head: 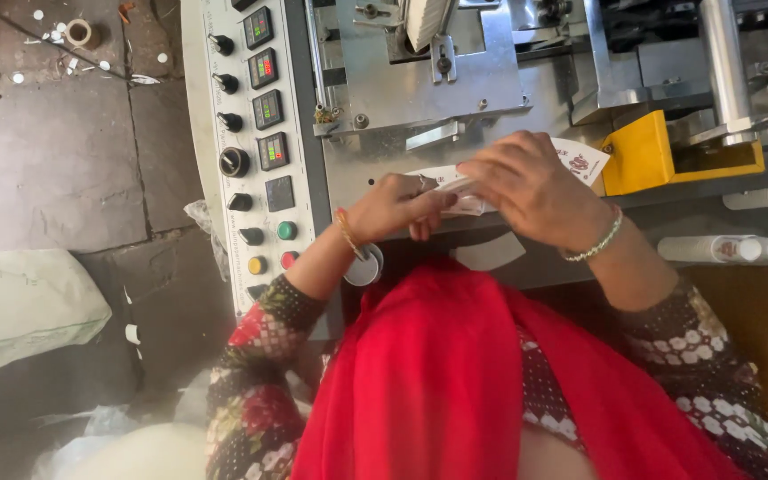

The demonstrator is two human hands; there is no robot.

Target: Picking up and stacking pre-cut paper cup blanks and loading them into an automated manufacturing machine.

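Observation:
My left hand (pixel 395 206) and my right hand (pixel 526 182) meet in front of a metal machine, both closed on a stack of white printed paper blanks (pixel 580 162). The stack runs flat between the two hands, and its fan-shaped right end sticks out past my right knuckles. My left fingers pinch the near end from below. My right hand lies over the top and hides most of the stack. I wear bangles on both wrists, patterned sleeves and a red scarf.
The machine's control panel (pixel 260 133) with knobs, small displays and coloured buttons stands to the left. A yellow guard (pixel 642 151) and a steel roller (pixel 724 62) are at right. White paper cups (pixel 724 249) lie beside it. A white sack (pixel 20 307) sits on the stone floor.

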